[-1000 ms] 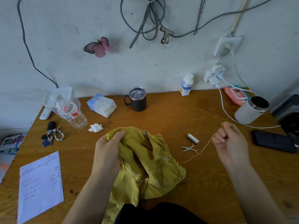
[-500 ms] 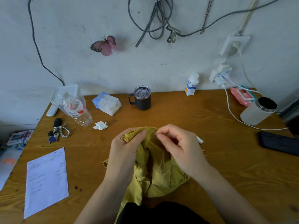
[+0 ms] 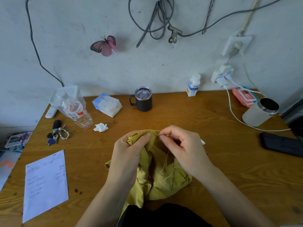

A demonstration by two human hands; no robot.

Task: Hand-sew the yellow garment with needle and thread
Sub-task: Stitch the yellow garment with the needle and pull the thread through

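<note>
Bare hands (image 3: 129, 154) and forearms (image 3: 229, 194), black clothing (image 3: 164, 217) below.

A single wide-angle camera sits on the person's head and gives the only view. It faces forward and steeply down, looking from the near edge of the desk (image 3: 180, 115) across to its far edge and up the wall (image 3: 164, 66) behind. It is close. Both forearms enter from the bottom, and the left hand (image 3: 129, 154), gripping the yellow garment (image 3: 157, 182), fills the centre with the right hand (image 3: 185, 151), which pinches a needle (image 3: 155, 133) seen as a thin line. The desk's side edges show at the far end and run out of frame nearer.
</note>
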